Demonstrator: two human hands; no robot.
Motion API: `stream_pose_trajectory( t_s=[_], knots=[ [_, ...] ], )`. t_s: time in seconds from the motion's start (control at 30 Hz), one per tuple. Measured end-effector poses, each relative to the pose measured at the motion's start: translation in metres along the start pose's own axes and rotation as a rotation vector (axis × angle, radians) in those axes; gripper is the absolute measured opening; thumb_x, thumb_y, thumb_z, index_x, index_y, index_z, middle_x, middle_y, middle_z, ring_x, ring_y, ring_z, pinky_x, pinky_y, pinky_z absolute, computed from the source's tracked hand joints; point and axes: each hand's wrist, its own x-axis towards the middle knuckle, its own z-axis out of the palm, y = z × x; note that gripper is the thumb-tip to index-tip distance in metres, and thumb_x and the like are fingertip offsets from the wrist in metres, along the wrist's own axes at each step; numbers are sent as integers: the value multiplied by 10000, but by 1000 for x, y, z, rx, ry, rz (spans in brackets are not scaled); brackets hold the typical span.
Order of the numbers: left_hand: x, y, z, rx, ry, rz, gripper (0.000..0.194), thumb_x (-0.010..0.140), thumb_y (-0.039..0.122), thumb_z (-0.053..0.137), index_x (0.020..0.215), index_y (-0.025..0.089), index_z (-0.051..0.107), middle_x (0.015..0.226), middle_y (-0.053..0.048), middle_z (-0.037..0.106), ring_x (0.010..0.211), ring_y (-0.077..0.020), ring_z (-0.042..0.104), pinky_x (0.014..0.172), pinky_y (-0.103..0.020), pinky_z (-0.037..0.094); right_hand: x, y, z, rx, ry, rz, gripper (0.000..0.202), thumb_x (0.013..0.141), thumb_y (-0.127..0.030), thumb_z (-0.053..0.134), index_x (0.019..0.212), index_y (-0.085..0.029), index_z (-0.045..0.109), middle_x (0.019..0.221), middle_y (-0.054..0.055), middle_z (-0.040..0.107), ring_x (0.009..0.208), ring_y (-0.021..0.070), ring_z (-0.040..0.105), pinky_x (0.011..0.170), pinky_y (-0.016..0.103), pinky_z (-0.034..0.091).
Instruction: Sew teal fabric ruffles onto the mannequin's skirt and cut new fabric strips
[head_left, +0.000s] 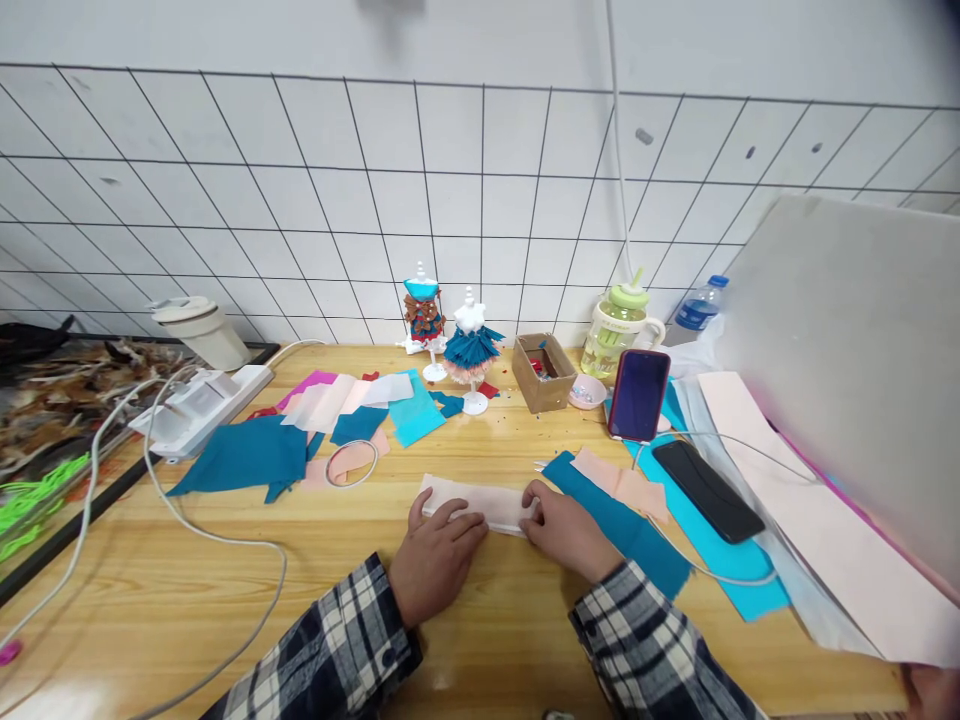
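Observation:
A pale pink folded strip (472, 499) lies flat on the wooden table, running left to right between my hands. My left hand (437, 555) rests on its left part, palm down, fingers spread over the strip. At the right end, the fingers of my right hand (562, 530) are curled in a pinch on the strip's edge. Teal fabric (626, 525) with a peach piece (620, 482) on it lies just right of my right hand. Two small dress forms (470, 350) (424, 318) in ruffled outfits stand beyond the strip.
Fabric scraps (251, 453) and a looped cable (351, 464) lie left. Behind are a cardboard box (544, 373), pink dish (587, 391), green-lidded jug (616, 332) and propped phone (639, 395). A black phone (707, 490) lies right; a power strip (202, 405) sits left.

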Motion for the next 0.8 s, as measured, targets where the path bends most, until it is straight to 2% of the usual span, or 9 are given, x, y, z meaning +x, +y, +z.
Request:
stream_pose_trajectory(
  t_s=[0.13,0.33,0.43,0.6,0.8],
  knots=[
    [-1,-1,0,18,6,-1,231,849,262,572,1047,338,665,1044,25,721,1070,-214,585,1109,-524,100,1,-2,4,-86,28,-2,179,779,-222,572,948,-236,514,767,-26,670,752,141,596,582,234,269],
    [0,1,-1,-8,-4,-10,232,840,241,583,1045,322,659,1059,30,721,1080,-211,585,1110,-526,84,-4,-10,7,-239,92,25,263,782,-256,556,1031,-243,471,798,7,679,796,185,633,581,262,259],
    [0,1,-2,-8,-23,-18,245,840,232,580,1051,326,662,1063,30,720,1082,-211,583,1101,-532,110,-7,-11,4,-287,125,60,281,796,-341,571,1037,-241,467,813,23,685,796,214,643,571,275,250],
    [0,-1,-1,-1,-34,-21,252,850,238,565,1056,334,673,1058,14,719,1067,-215,584,1094,-547,124,-11,-3,-3,-249,103,165,389,757,-487,633,1005,-241,462,846,23,679,798,239,646,554,276,257],
    [0,-1,-3,-46,-44,-40,257,855,230,552,1060,334,667,1074,10,716,1083,-230,575,1084,-558,134,-12,8,-3,-181,112,193,364,769,-470,647,993,-242,472,821,0,654,778,198,626,560,264,270]
  ],
)
